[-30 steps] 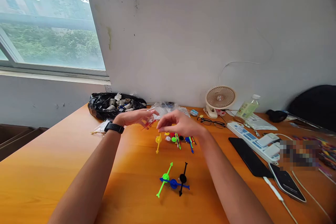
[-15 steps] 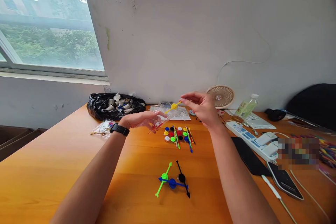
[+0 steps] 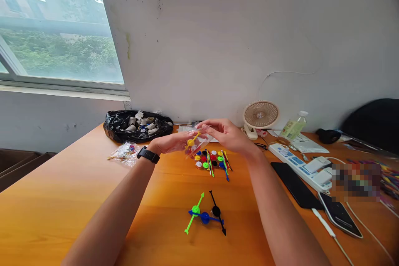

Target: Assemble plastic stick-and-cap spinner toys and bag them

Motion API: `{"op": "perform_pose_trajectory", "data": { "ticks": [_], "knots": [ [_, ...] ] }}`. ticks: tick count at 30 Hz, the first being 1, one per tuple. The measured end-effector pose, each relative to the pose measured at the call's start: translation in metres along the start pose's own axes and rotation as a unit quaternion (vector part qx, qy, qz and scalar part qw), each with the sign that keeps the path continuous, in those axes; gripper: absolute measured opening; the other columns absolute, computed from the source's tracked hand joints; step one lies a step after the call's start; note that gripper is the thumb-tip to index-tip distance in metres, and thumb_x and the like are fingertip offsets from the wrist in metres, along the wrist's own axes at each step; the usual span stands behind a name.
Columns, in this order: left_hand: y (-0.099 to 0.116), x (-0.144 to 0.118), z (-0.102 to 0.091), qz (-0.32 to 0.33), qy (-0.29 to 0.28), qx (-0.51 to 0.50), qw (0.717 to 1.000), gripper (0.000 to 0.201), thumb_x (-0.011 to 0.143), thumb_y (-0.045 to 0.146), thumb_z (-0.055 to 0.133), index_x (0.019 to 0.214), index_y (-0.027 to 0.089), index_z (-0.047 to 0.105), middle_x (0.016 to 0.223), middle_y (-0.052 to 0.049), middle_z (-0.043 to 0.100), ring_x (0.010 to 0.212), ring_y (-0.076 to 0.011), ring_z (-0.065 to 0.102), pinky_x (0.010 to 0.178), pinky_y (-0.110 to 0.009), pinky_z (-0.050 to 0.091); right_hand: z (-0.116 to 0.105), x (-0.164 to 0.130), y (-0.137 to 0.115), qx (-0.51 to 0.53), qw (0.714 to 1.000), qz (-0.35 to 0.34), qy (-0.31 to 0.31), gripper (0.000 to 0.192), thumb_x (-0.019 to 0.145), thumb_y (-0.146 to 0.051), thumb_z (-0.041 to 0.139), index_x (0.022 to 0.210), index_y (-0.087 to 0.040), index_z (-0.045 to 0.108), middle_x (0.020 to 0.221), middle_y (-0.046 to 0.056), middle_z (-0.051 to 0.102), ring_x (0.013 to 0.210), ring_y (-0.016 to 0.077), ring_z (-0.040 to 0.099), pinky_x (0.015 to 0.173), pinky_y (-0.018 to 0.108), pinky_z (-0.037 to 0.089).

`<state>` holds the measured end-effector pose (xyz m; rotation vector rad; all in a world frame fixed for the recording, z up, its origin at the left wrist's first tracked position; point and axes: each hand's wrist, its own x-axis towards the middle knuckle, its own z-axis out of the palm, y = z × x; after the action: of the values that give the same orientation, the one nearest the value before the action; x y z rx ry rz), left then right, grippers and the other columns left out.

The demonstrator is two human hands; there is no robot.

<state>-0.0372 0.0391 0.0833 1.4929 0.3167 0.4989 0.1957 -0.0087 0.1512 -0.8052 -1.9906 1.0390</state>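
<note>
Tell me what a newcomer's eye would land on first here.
Probably the green spinner, blue spinner and black spinner, vivid against the near part of the orange-brown table, the blue arrow overlapping the green one. Next, farther back, the yellow spinner showing in the clear plastic bag between left hand and right hand. Then the pale fan by the wall, to the right.

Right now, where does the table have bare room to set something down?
The widest bare patch of table lies left of the left forearm, nearer than the clear packet. A smaller one lies between that forearm and the green spinner. The right is crowded by a power strip and phone, the back by a black bag.
</note>
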Motion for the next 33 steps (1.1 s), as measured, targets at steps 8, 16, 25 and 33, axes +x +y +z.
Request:
{"op": "perform_pose_trajectory", "data": {
  "ticks": [8, 16, 25, 33],
  "knots": [
    [0.001, -0.002, -0.006, -0.012, -0.005, 0.027, 1.0, 0.056, 0.097, 0.059, 0.057, 0.136, 0.02, 0.06, 0.103, -0.011, 0.064, 0.084, -0.0205, 0.065, 0.061, -0.026, 0.046, -0.009, -0.007, -0.008, -0.155, 0.988, 0.012, -0.023, 0.033, 0.09, -0.051, 0.07, 0.105, -0.022, 0.075, 0.084, 0.0, 0.069, 0.059, 0.0104, 0.048, 0.051, 0.024, 0.032],
    [0.006, -0.018, -0.017, -0.064, 0.082, 0.088, 0.991, 0.051, 0.099, 0.053, 0.057, 0.141, 0.023, 0.059, 0.093, -0.005, 0.058, 0.083, -0.0181, 0.064, 0.06, -0.023, 0.044, -0.019, -0.01, -0.004, -0.224, 0.972, 0.02, 0.069, 0.016, 0.093, -0.033, 0.062, 0.096, -0.02, 0.07, 0.089, 0.001, 0.068, 0.061, 0.0106, 0.049, 0.055, 0.024, 0.037],
    [0.007, -0.034, -0.029, -0.072, 0.13, 0.086, 0.985, 0.053, 0.098, 0.055, 0.058, 0.14, 0.023, 0.06, 0.089, -0.003, 0.057, 0.08, -0.0167, 0.058, 0.068, -0.027, 0.047, 0.068, 0.002, 0.024, -0.231, 0.815, 0.08, -0.526, 0.024, 0.07, -0.027, 0.086, 0.091, -0.021, 0.076, 0.092, -0.003, 0.075, 0.082, 0.0143, 0.067, 0.063, 0.021, 0.047],
    [0.008, -0.03, -0.025, -0.087, 0.102, 0.086, 0.987, 0.052, 0.098, 0.055, 0.058, 0.139, 0.023, 0.06, 0.089, -0.003, 0.056, 0.081, -0.018, 0.061, 0.067, -0.028, 0.045, 0.12, 0.0, 0.034, -0.307, 0.75, 0.148, -0.566, 0.017, 0.064, -0.016, 0.088, 0.067, -0.019, 0.072, 0.067, -0.003, 0.07, 0.07, 0.0178, 0.068, 0.049, 0.024, 0.043]
  ]
}}
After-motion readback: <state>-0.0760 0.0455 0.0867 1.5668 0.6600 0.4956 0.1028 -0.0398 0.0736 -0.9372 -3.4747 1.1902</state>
